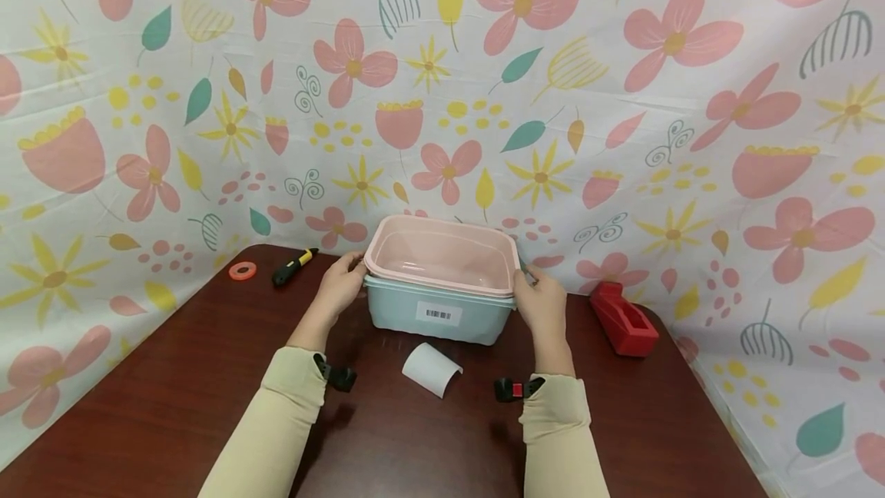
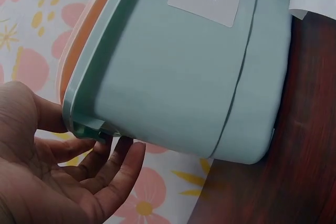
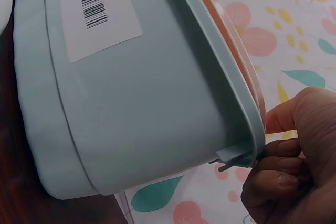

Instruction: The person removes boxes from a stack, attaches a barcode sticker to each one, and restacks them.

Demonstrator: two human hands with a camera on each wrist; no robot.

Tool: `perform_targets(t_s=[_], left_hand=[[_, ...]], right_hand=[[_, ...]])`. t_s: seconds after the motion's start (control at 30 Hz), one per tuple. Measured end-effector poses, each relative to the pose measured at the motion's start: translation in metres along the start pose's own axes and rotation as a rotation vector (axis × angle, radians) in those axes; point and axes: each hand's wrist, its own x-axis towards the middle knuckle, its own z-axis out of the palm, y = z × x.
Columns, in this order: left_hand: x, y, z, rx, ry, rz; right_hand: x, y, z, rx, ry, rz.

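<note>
A pink plastic bin (image 1: 442,252) sits nested inside a light blue plastic bin (image 1: 394,312), rim above rim. On the blue bin's front is a white barcode label (image 1: 439,313). My left hand (image 1: 339,287) grips the rim at the left end; in the left wrist view the thumb is at the edge and the fingers (image 2: 123,177) curl beneath the blue rim's corner. At the opposite end, my right hand (image 1: 542,302) pinches the rim, with curled fingers (image 3: 275,179) below it in the right wrist view. A curved white sheet (image 1: 432,369) lies in front of the bins.
On the dark wooden table (image 1: 387,444), an orange tape roll (image 1: 243,271) and a black and yellow cutter (image 1: 294,267) lie at the left. A red tape dispenser (image 1: 624,321) stands at the right. Flower-patterned cloth (image 1: 442,98) hangs behind the table.
</note>
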Motion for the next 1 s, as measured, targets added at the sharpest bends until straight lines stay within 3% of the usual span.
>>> perform_targets(t_s=[0.27,0.43,0.67,0.83,1.0], left_hand=[[0.001,0.003,-0.011,0.002,-0.005,0.003],[-0.003,0.008,-0.022,0.082,0.008,0.016],[-0.007,0.022,-0.029,0.261,-0.011,0.125],[-0.012,0.031,-0.029,0.316,-0.002,0.169],[-0.017,0.036,-0.032,0.357,0.007,0.22]], right_hand=[[0.001,-0.002,-0.001,0.006,-0.005,-0.007],[-0.003,-0.01,-0.006,0.003,0.058,-0.043],[-0.007,-0.023,-0.02,0.063,0.129,-0.129],[-0.01,-0.029,-0.023,0.094,0.093,-0.177],[-0.011,-0.029,-0.022,0.113,-0.012,-0.331]])
